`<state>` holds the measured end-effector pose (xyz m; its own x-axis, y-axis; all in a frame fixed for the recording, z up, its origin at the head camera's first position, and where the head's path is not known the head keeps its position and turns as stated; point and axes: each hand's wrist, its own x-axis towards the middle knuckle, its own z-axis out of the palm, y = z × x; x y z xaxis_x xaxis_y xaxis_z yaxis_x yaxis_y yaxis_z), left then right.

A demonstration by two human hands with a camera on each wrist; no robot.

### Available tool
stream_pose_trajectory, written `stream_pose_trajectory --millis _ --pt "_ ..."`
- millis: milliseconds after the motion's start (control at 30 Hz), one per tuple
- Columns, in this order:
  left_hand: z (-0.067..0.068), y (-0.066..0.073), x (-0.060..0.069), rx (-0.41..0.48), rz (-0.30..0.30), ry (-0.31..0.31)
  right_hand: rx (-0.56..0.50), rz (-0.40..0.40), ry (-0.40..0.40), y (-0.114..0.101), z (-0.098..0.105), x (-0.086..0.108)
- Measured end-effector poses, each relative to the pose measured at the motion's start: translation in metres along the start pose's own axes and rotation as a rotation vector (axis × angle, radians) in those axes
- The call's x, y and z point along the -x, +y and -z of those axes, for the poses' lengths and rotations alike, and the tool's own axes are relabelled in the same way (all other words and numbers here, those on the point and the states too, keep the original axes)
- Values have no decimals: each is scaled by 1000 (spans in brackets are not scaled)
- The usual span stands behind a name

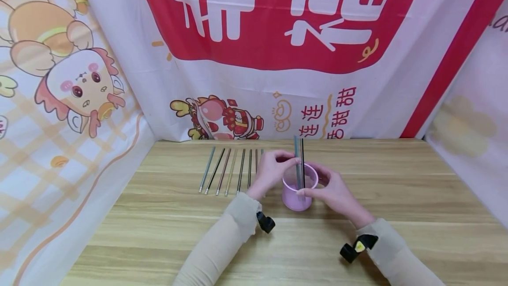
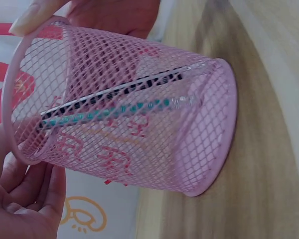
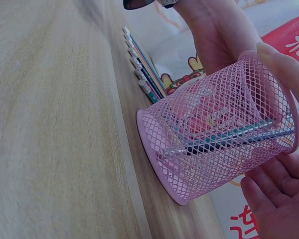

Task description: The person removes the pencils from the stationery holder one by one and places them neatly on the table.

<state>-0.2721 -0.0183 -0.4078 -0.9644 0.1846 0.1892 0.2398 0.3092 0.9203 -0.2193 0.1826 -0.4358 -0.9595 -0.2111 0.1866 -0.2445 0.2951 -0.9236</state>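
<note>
A pink mesh pen cup point(image 1: 296, 201) stands upright on the table between both hands. A teal pencil point(image 1: 296, 147) and a black pencil point(image 1: 303, 149) stand in it, tops above the rim; their lower ends show through the mesh in the left wrist view. My left hand point(image 1: 271, 171) has its thumb and index finger at these pencils, just above the rim, seemingly pinching them. With the thumb on the near rim and fingers behind, my right hand point(image 1: 333, 191) grips the cup. Fingers of the left hand point(image 2: 35, 199) curl beside the rim.
Left of the cup, several pencils point(image 1: 231, 172) lie in a row on the wooden table point(image 1: 158, 233), partly behind the left hand. A printed cloth point(image 1: 274, 63) hangs along the table's back edge, with more cloth at both sides.
</note>
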Motion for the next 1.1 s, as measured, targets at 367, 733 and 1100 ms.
stream_pose_trajectory --millis 367,733,1100 --pt "8 10 -3 70 -78 57 -34 24 1 -3 -1 1" --pt "17 22 -5 137 -152 122 -15 13 -3 -1 0 0" --pt "33 35 -6 191 -249 172 -3 -11 1 -2 -1 1"
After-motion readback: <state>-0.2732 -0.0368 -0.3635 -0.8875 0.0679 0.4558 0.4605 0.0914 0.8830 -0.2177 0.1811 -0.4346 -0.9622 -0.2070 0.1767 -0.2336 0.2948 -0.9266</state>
